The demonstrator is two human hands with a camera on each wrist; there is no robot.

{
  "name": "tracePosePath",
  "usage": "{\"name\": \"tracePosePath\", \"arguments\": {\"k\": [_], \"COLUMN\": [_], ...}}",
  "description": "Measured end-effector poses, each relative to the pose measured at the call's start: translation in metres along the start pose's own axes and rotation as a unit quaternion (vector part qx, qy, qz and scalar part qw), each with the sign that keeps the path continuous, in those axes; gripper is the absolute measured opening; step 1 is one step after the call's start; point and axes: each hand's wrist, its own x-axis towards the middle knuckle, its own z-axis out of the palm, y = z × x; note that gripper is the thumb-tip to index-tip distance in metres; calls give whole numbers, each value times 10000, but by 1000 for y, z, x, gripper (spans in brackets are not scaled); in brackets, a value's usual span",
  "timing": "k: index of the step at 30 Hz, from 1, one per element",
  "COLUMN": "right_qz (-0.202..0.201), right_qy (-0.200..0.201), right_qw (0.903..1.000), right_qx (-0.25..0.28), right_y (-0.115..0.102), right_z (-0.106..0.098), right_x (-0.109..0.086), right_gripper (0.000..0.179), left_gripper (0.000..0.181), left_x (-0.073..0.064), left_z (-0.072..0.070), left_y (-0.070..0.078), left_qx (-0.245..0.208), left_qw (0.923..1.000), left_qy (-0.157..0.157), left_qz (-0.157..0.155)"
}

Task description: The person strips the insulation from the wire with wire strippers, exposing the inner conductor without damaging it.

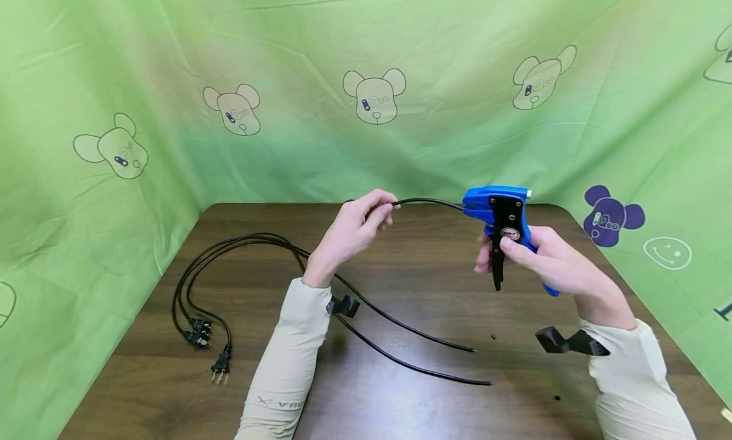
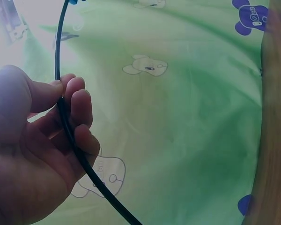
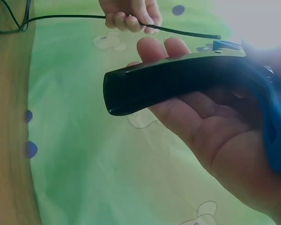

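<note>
My left hand (image 1: pixel 356 227) pinches a black power cord (image 1: pixel 426 200) between thumb and fingers, above the table's middle. Across the palm runs the rest of that cord (image 2: pixel 82 157) in the left wrist view. My right hand (image 1: pixel 551 262) grips a blue and black wire stripper (image 1: pixel 506 214), its nose facing left. In the right wrist view, the black handle (image 3: pixel 154 84) lies against the fingers. The cord's free end (image 3: pixel 218 37) is right by the stripper's blue nose (image 3: pixel 227 45); in the head view the two overlap.
Two more black cords (image 1: pixel 408 329) lie on the brown table (image 1: pixel 171 395), ends pointing right. Their loops and plugs (image 1: pixel 220 362) sit on the left. Small dark bits (image 1: pixel 557 398) are scattered at right. Green printed cloth (image 1: pixel 297 154) hangs around the table.
</note>
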Motion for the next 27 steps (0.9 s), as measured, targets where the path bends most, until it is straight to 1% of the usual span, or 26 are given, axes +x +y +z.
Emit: {"name": "tracePosePath", "arguments": {"k": [4, 8, 15, 20, 27], "right_qz": [-217, -504, -271, -417, -305], "right_qy": [-76, -128, -80, -184, -174], "right_qw": [9990, 9954, 9953, 9905, 9891], "right_qx": [378, 799, 931, 1297, 1431], "right_y": [1, 2, 2, 4, 3], "right_z": [2, 4, 8, 10, 10], "right_x": [0, 1, 3, 6, 6], "right_gripper": [29, 31, 32, 32, 33], "left_gripper": [19, 18, 19, 17, 15], "left_x": [-1, -2, -2, -2, -3], "left_z": [-1, -2, -2, -2, -2], "left_y": [3, 5, 5, 5, 6], "left_qx": [-91, -145, -211, -282, -405], "left_qw": [10000, 9999, 9997, 9996, 9991], "left_qy": [17, 24, -3, -32, -122], "left_qz": [27, 22, 103, 66, -36]}}
